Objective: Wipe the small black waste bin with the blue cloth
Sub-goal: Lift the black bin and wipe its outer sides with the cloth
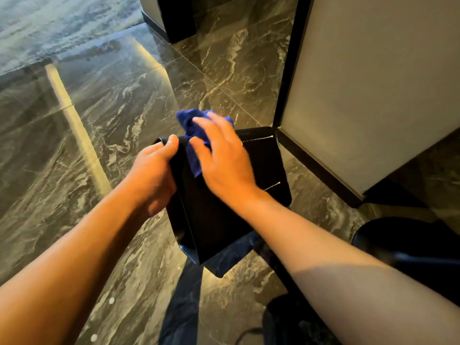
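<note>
The small black waste bin (263, 168) is tipped over and held above the marble floor, one flat side facing up. My left hand (153, 175) grips its left edge, thumb over the top corner. My right hand (224, 160) presses the crumpled blue cloth (193, 128) against the bin's upper face near the far edge. Part of the cloth hangs between my thumb and fingers; the rest is under my palm. Two thin pale streaks show on the bin's right side.
A pale wall panel (368, 90) with a dark baseboard stands close on the right, its corner touching the bin's far right. A round black object (408, 242) sits at the lower right. Glossy marble floor (104, 115) spreads left; a dark pillar base (174, 21) is ahead.
</note>
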